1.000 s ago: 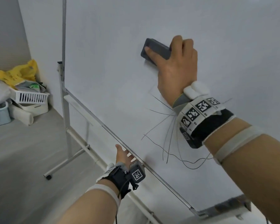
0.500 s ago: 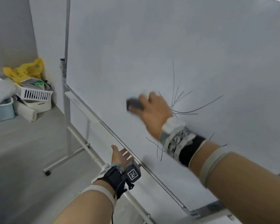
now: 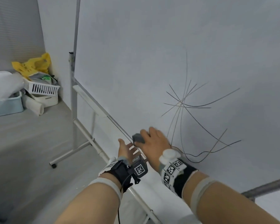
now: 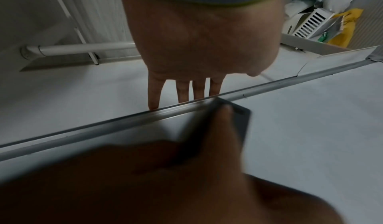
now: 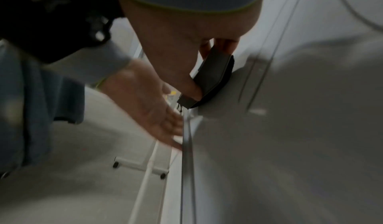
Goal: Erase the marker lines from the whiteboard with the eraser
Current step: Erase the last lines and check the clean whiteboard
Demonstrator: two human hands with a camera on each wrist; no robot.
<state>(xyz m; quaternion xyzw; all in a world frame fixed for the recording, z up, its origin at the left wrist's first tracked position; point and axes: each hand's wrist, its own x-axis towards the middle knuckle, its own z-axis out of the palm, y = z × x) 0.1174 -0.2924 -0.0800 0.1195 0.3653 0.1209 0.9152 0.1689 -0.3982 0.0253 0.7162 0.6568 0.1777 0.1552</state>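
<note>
Eraser (image 3: 138, 138) at lower centre of frame, gripped by right hand (image 3: 153, 143) against whiteboard (image 3: 136, 54) bottom edge, left hand (image 3: 125, 149) flat beneath it (fingers straight); wiping step, next stroke likely needs travel right across marker lines (image 3: 183, 104).

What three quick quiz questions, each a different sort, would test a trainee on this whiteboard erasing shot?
1. True or false: the right hand grips the eraser.
2. The eraser sits near which edge of the whiteboard? A top, B bottom, C right.
3. Fill in: the left hand, fingers straight, rests at the board's bottom ____.

Key: 1 true. 2 B. 3 frame. Most marker lines remain unerased.
</note>
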